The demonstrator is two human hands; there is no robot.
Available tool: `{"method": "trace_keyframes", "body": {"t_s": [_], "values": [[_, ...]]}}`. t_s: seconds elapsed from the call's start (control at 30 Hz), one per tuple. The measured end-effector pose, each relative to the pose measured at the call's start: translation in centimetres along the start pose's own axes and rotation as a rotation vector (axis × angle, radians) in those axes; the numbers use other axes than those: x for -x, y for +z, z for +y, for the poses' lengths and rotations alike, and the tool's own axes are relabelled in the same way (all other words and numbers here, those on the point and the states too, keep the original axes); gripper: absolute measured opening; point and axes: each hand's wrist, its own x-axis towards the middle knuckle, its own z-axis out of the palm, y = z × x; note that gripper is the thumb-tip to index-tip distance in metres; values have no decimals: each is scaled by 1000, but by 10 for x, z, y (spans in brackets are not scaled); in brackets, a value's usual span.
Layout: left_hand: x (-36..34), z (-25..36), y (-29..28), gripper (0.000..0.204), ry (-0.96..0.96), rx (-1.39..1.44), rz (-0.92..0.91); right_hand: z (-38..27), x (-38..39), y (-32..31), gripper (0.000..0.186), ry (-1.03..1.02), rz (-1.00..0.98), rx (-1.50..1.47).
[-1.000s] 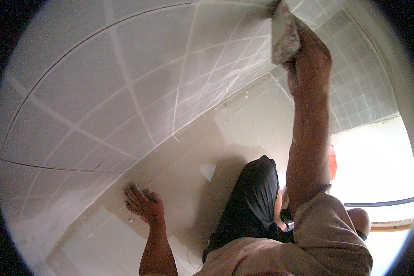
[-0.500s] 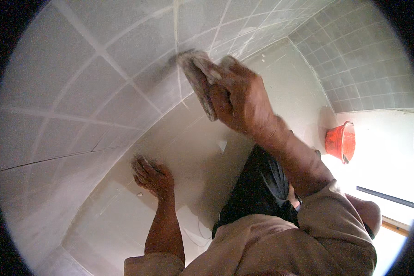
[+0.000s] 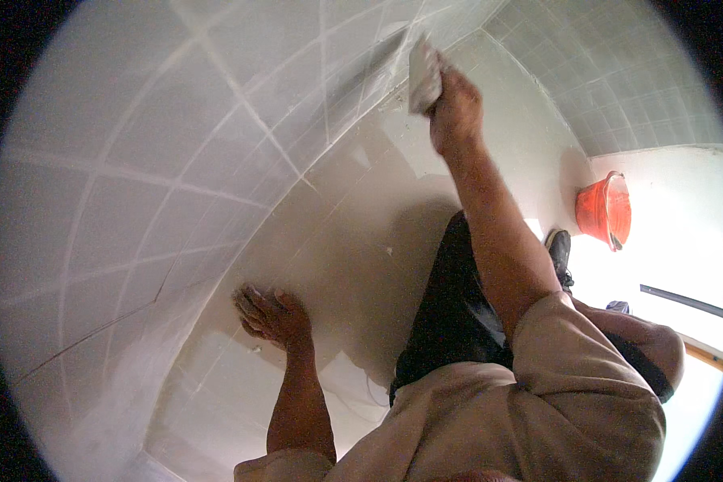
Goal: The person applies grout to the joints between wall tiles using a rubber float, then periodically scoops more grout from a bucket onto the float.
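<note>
My right hand reaches far forward, its fingers wrapped round a whitish flat pad, slightly blurred. Whether the pad is a sponge or a float I cannot tell. It is close to the foot of the grey tiled wall, where pale joint lines cross. My left hand rests palm down with fingers stretched out on the smooth grey-beige floor, beside the wall's lower edge. Nothing shows in it.
An orange bucket stands at the right, by the end wall of small grey tiles. My dark trousers and a dark shoe are on the floor side. A dark bar lies at the far right.
My right hand has moved forward and slightly right along the wall with the pad. My left hand stays on the floor in nearly the same place. The view has shifted a little.
</note>
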Motion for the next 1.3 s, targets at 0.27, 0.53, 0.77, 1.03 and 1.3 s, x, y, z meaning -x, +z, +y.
{"method": "trace_keyframes", "body": {"t_s": [0.27, 0.53, 0.77, 1.03, 1.3], "values": [[-4, -7, 1, 60, 18, -111, -40, 22, 20, 5, 36, 233, -95, 214], [-4, -17, 10, 62, 32, -106, -12, 75, -4, -5, 28, 422, -59, -124], [-10, 3, 2, 63, 37, -84, -25, 118, -65, -53, 20, 756, 41, -622], [-11, 3, -7, 62, -23, -81, -70, 78, -77, -53, 30, 741, -301, -841], [-4, -10, 2, 62, -2, 1, 5, -11, -74, -41, 30, 596, -481, -847]]}}
